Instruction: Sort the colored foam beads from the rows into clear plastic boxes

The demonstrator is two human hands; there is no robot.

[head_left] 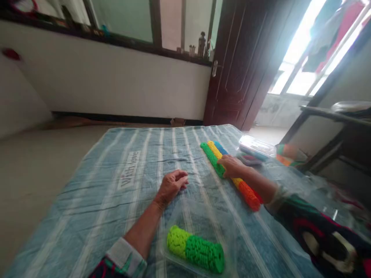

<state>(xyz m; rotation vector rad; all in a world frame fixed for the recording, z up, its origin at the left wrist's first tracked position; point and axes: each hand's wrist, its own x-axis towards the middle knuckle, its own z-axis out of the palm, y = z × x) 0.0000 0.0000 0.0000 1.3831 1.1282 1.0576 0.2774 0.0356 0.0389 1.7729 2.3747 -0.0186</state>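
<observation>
Head view: two bare hands among crocheted rolls on a striped blue cloth (95, 193)

The left hand (171, 186) lies half-curled and empty; the right hand (233, 166) rests over a green crocheted strip (212, 159), its grip unclear; a lime-green roll (194, 249) sits in a clear plastic tray (164, 247), near the left wrist.

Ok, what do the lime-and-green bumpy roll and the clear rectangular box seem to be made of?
The lime-and-green bumpy roll looks like matte crocheted yarn, judging by its rows of small knobbly loops, though blur leaves that open. The clear rectangular box looks like glossy transparent plastic, with bright highlights.
</observation>
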